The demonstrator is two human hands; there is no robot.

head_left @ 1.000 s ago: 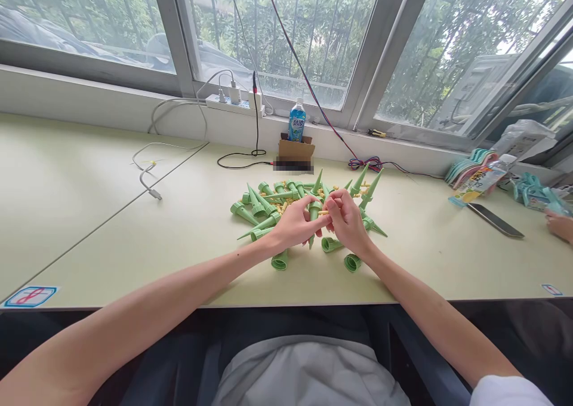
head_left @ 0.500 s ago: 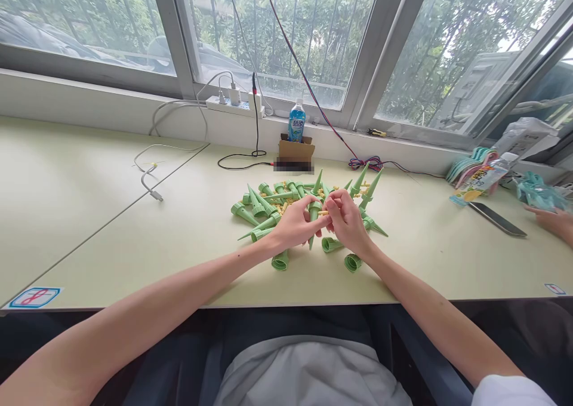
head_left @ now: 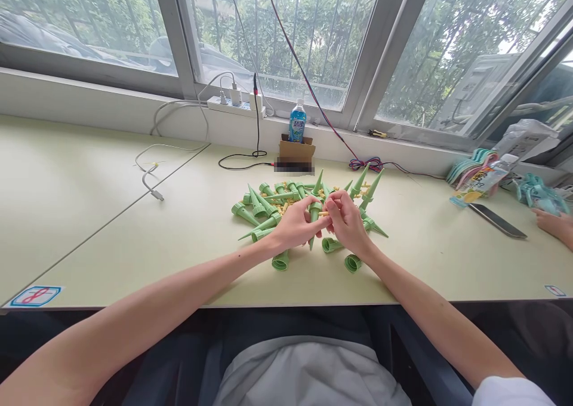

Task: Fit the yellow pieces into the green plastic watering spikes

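Note:
A pile of green plastic cone spikes (head_left: 264, 206) mixed with small yellow pieces (head_left: 283, 205) lies on the pale table (head_left: 179, 239) in front of me. My left hand (head_left: 293, 225) grips one upright green spike (head_left: 314, 214) with its point down. My right hand (head_left: 348, 221) is pinched on a small yellow piece (head_left: 323, 213) against that spike. Both hands meet over the pile's near side. Two loose green cones (head_left: 280, 260) lie near my wrists with open ends toward me.
A small cardboard box (head_left: 296, 151) and a blue drink bottle (head_left: 296, 121) stand behind the pile by the window sill. Cables and a power strip (head_left: 235, 103) lie at the back left. A phone (head_left: 496, 220), packets and another person's hand (head_left: 553, 225) are at right.
My hands stay almost still on the spike. The other person's hand at the far right shifted slightly along the table edge.

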